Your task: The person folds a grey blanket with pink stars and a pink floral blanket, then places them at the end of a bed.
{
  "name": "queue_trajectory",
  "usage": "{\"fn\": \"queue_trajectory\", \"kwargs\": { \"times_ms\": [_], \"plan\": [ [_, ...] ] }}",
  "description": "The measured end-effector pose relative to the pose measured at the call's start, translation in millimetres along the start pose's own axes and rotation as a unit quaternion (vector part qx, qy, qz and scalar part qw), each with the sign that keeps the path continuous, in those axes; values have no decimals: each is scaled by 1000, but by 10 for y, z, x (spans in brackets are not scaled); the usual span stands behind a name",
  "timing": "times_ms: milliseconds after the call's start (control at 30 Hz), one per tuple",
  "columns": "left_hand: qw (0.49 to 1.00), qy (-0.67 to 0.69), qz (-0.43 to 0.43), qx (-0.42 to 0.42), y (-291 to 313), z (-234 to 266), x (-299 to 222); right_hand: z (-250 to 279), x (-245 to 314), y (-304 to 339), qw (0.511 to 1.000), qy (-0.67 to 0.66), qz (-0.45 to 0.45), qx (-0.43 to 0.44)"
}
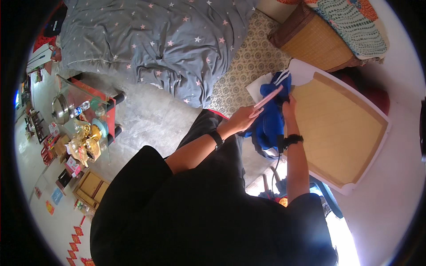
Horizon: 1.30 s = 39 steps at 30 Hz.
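Note:
My left hand is closed around a slim pink hanger, whose bar slants up over a blue garment. White stripes mark the upper part of this garment, which hangs bunched in front of my knees. On its right side, my right hand grips the cloth near the top, its fingers partly hidden by the folds. Behind the garment lies a white sheet-like piece, mostly covered. Dark bands sit on both my wrists.
A bed with a grey star-patterned quilt lies ahead, beside a patterned mattress. A white-framed tan panel stands close at my right. On the left, a glass-topped table carries a metal pot and several other items.

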<state>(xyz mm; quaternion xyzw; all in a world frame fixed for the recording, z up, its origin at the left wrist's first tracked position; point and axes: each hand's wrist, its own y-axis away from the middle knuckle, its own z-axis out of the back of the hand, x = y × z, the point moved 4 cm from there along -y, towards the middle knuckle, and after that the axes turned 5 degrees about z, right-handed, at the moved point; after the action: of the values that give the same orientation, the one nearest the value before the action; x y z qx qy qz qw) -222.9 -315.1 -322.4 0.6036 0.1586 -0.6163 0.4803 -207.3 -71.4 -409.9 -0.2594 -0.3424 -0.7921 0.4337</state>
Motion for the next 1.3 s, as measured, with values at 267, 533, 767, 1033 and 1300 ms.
{"fn": "queue_trajectory", "kwargs": {
  "times_ms": [267, 533, 767, 1033, 1300],
  "plan": [
    [984, -116, -78, 115, 377, 188, -490, 861, 805, 464, 993, -74, -25, -89],
    [964, -81, -154, 202, 854, 67, -976, 1786, 1360, 1149, 977, -45, 62, -198],
    [965, -38, -215, 142, 1156, -274, -1570, 2653, 1980, 1726, 947, -64, 117, -293],
    [951, 178, -245, 67, 1234, -559, -2750, 2951, 3272, 2730, 800, 198, 413, -387],
    [894, -89, -434, 68, 1209, -194, -2744, 2788, 3177, 3183, 796, 296, 487, -202]
  ]
}}
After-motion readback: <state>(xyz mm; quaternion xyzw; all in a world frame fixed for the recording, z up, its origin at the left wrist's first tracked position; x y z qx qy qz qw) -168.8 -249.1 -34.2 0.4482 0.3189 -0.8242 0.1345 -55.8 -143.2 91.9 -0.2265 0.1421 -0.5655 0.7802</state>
